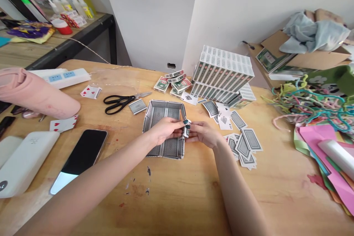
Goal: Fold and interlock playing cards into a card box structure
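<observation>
An open tray made of grey-backed playing cards [149, 118] rests on the wooden table in front of me. At its right wall a small folded playing card [187, 131] is pinched between my two hands. My left hand [166, 129] reaches over the tray from the left, its fingers closed at the inner side of that wall. From outside the tray, my right hand [204, 133] has its fingers closed on the same card. The fingertips partly hide the card and the wall behind it. Loose playing cards [243, 145] lie to the right of my right hand.
Black-handled scissors [118, 103] and a phone [80, 158] lie left of the tray. Card boxes [177, 83] and a tall stack of card packs [224, 72] stand behind. Pipe cleaners [318, 103] and coloured sheets [318, 143] are at the far right.
</observation>
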`<move>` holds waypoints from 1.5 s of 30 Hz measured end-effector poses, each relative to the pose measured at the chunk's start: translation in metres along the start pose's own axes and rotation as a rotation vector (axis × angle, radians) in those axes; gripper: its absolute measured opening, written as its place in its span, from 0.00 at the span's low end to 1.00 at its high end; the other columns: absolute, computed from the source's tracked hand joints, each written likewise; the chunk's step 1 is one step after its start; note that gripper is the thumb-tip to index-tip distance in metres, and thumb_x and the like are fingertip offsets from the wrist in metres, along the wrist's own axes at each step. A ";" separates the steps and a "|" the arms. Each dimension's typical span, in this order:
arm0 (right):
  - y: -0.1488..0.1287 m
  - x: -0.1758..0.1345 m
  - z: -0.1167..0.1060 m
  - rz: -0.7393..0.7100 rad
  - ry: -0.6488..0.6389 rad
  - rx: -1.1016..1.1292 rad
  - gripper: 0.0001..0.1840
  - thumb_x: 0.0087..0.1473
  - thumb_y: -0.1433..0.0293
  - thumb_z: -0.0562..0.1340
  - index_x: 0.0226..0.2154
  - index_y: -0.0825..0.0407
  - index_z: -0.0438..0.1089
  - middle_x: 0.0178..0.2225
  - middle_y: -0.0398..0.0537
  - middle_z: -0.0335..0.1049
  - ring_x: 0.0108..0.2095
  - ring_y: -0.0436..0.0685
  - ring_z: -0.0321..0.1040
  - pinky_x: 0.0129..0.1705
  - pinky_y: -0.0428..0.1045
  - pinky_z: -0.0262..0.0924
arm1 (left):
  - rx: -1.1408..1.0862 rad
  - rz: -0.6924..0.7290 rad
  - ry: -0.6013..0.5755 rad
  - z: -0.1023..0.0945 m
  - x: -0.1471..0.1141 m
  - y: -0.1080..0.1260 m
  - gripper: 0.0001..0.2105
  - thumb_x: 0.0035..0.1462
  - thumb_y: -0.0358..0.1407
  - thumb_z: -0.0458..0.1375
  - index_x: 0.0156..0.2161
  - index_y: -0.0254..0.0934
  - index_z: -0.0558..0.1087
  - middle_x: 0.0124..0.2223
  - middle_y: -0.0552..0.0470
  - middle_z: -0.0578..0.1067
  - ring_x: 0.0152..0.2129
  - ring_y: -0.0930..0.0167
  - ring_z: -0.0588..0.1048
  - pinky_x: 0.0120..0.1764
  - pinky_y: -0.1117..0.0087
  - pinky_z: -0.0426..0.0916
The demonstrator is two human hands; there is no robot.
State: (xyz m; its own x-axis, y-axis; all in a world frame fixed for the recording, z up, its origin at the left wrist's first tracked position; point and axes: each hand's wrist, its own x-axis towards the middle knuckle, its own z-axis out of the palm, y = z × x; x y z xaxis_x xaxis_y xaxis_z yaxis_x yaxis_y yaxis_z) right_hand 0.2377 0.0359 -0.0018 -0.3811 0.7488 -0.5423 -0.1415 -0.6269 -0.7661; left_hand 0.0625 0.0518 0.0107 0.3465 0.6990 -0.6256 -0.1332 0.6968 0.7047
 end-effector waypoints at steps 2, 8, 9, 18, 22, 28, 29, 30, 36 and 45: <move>-0.002 0.000 0.001 0.005 0.003 0.004 0.16 0.43 0.64 0.70 0.33 0.58 0.73 0.29 0.52 0.76 0.29 0.54 0.74 0.35 0.50 0.72 | 0.000 -0.001 -0.001 0.000 0.000 0.000 0.09 0.44 0.33 0.68 0.31 0.28 0.77 0.26 0.48 0.76 0.21 0.76 0.72 0.29 0.73 0.70; -0.006 -0.002 0.004 0.029 0.019 -0.003 0.15 0.42 0.65 0.69 0.31 0.58 0.72 0.28 0.52 0.76 0.28 0.53 0.74 0.34 0.49 0.72 | 0.007 -0.012 0.012 0.001 0.001 0.001 0.11 0.43 0.33 0.69 0.31 0.28 0.77 0.26 0.48 0.76 0.21 0.77 0.71 0.30 0.73 0.70; -0.006 -0.002 0.005 0.032 0.025 -0.008 0.15 0.42 0.65 0.70 0.31 0.58 0.72 0.28 0.52 0.76 0.28 0.53 0.74 0.34 0.50 0.72 | 0.010 -0.016 0.017 0.002 0.000 0.001 0.11 0.42 0.33 0.70 0.31 0.28 0.77 0.25 0.49 0.76 0.21 0.77 0.71 0.29 0.74 0.70; -0.008 0.002 0.009 0.064 0.099 -0.065 0.09 0.43 0.68 0.67 0.28 0.57 0.71 0.26 0.52 0.75 0.26 0.54 0.73 0.32 0.49 0.72 | 0.027 -0.050 0.029 0.004 -0.001 0.002 0.10 0.45 0.33 0.69 0.31 0.28 0.76 0.25 0.51 0.75 0.20 0.79 0.70 0.28 0.76 0.69; -0.010 0.002 0.012 0.077 0.123 -0.095 0.06 0.43 0.70 0.65 0.25 0.57 0.70 0.24 0.50 0.74 0.25 0.52 0.72 0.31 0.49 0.72 | 0.032 -0.059 0.028 0.003 0.000 0.002 0.09 0.47 0.33 0.67 0.32 0.28 0.76 0.26 0.50 0.75 0.20 0.79 0.71 0.28 0.76 0.70; -0.013 0.002 0.016 0.074 0.147 -0.121 0.04 0.42 0.72 0.64 0.23 0.56 0.69 0.19 0.46 0.70 0.22 0.50 0.68 0.30 0.48 0.72 | 0.033 -0.070 0.023 0.004 -0.002 0.004 0.07 0.49 0.31 0.66 0.31 0.28 0.76 0.25 0.51 0.74 0.19 0.80 0.70 0.28 0.77 0.70; -0.013 0.002 0.016 0.072 0.150 -0.124 0.04 0.42 0.72 0.64 0.23 0.56 0.69 0.19 0.45 0.69 0.21 0.50 0.68 0.30 0.48 0.72 | 0.033 -0.072 0.022 0.004 -0.002 0.004 0.07 0.49 0.31 0.66 0.31 0.28 0.76 0.25 0.51 0.74 0.19 0.80 0.70 0.28 0.77 0.70; -0.013 0.002 0.016 0.070 0.153 -0.127 0.04 0.42 0.73 0.65 0.22 0.56 0.69 0.19 0.44 0.68 0.21 0.49 0.67 0.30 0.48 0.72 | 0.033 -0.073 0.022 0.004 -0.002 0.004 0.06 0.49 0.31 0.66 0.31 0.28 0.76 0.25 0.51 0.74 0.19 0.80 0.70 0.28 0.77 0.70; -0.013 0.001 0.016 0.073 0.141 -0.127 0.04 0.42 0.73 0.65 0.22 0.57 0.69 0.20 0.46 0.69 0.22 0.49 0.67 0.32 0.49 0.72 | 0.041 -0.087 0.025 0.003 0.001 0.005 0.05 0.49 0.31 0.65 0.30 0.28 0.76 0.25 0.52 0.74 0.19 0.80 0.70 0.28 0.77 0.70; -0.018 -0.008 0.012 0.102 0.072 -0.092 0.07 0.46 0.71 0.64 0.28 0.60 0.72 0.25 0.53 0.74 0.28 0.54 0.73 0.39 0.51 0.72 | 0.058 -0.099 0.019 0.004 0.001 0.003 0.04 0.50 0.29 0.64 0.30 0.29 0.76 0.25 0.51 0.75 0.19 0.80 0.71 0.28 0.78 0.70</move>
State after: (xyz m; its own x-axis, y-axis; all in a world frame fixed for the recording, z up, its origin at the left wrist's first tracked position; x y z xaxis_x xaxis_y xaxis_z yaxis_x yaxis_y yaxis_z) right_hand 0.2326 0.0382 0.0206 -0.3222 0.6978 -0.6397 -0.0198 -0.6806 -0.7324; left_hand 0.0660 0.0544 0.0133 0.3372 0.6304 -0.6992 -0.0451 0.7527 0.6569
